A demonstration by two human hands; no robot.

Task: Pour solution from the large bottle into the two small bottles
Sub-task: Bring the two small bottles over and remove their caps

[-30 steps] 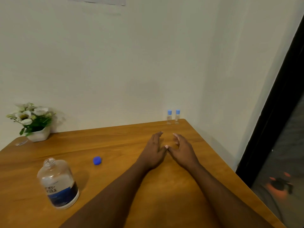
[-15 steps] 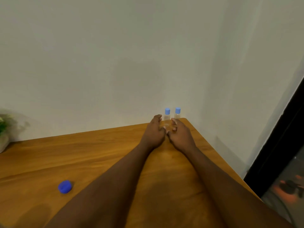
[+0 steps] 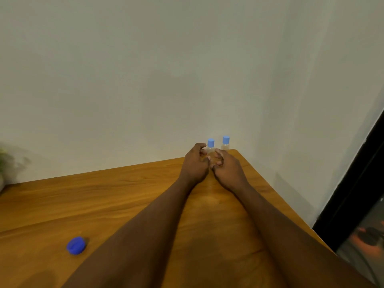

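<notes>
Two small clear bottles with light-blue caps stand at the table's far right corner, against the wall. My left hand [image 3: 194,166] curls its index finger and thumb round the left small bottle [image 3: 211,151]. My right hand [image 3: 229,173] has its curled fingers against the same bottle from the right; whether it grips is unclear. The right small bottle [image 3: 225,142] stands just behind my right hand's fingers, with only its cap and shoulder showing. The large bottle is out of view. Its blue cap [image 3: 76,245] lies loose at the near left of the wooden table [image 3: 104,194].
A potted plant [image 3: 3,163] is cut off at the left edge. The wall runs right behind the table's far edge. The table's right edge slants down beside my right forearm, with a dark doorway [image 3: 353,194] beyond it.
My head turned right and forward, so the large bottle left the view. Both hands moved from mid-table to the far corner and curled their fingers at the left small bottle.
</notes>
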